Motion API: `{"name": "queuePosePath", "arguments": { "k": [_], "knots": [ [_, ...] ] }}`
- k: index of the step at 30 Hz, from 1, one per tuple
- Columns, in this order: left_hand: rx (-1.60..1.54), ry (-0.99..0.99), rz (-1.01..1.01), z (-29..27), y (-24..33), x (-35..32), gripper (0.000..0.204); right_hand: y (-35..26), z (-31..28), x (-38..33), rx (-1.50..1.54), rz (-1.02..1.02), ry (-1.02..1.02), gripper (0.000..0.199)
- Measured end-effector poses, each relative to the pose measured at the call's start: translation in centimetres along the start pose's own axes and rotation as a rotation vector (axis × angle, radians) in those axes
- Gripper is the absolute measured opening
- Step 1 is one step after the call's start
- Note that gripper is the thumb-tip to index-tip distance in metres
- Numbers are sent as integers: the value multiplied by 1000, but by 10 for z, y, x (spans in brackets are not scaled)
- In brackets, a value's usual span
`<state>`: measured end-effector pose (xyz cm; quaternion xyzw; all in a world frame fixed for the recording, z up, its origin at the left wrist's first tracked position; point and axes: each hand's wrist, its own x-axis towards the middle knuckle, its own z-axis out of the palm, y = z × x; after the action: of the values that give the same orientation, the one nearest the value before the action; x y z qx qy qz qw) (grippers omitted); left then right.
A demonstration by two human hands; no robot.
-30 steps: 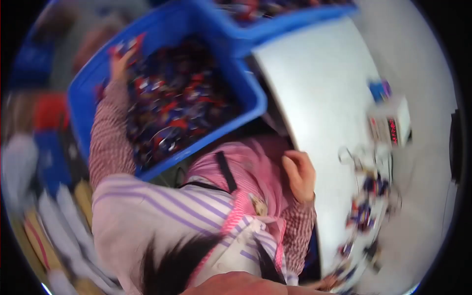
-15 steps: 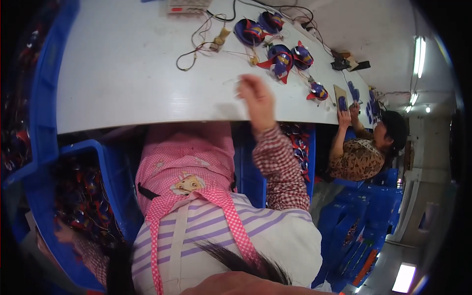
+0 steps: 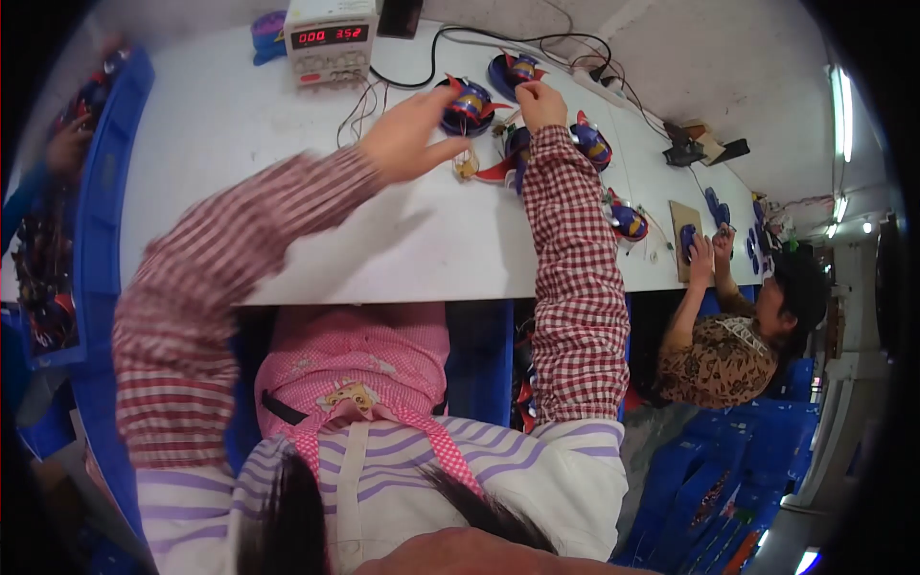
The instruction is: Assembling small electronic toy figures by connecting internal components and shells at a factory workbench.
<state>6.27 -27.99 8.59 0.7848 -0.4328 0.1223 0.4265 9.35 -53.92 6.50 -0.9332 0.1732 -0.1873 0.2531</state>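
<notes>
My left hand (image 3: 410,134) reaches over the table with its thumb spread away from its fingers. Its fingertips are at the left edge of a purple, red and yellow toy part (image 3: 468,103) with wires; whether they touch it, I cannot tell. My right hand (image 3: 541,103) is closed in a pinch just below a second such toy part (image 3: 518,69), and what is between the fingertips is hidden. Partly behind my right forearm lies a third toy part (image 3: 517,158). More of these stand to the right, one (image 3: 591,144) beside the wrist and one (image 3: 629,221) nearer the table edge.
A white power supply (image 3: 332,43) with a red display stands at the back, with black cable and thin wires beside it. Blue bins (image 3: 113,192) holding parts line the left. On the right, a co-worker (image 3: 719,350) handles a purple part at a board (image 3: 684,230).
My left hand has come up from the bin at the lower left onto the table. My right hand has moved forward to the toy parts. The view has shifted, showing more of the power supply.
</notes>
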Motion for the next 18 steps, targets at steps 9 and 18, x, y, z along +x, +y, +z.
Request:
{"name": "queuePosePath", "arguments": {
  "k": [9, 18],
  "knots": [
    [579, -136, -436, 117, -41, 85, 67, 46, 50, 98, -113, -453, -624, 38],
    [265, 123, -571, 112, -13, 35, 74, -12, 31, 65, 40, 267, -726, 37]
  ]
}}
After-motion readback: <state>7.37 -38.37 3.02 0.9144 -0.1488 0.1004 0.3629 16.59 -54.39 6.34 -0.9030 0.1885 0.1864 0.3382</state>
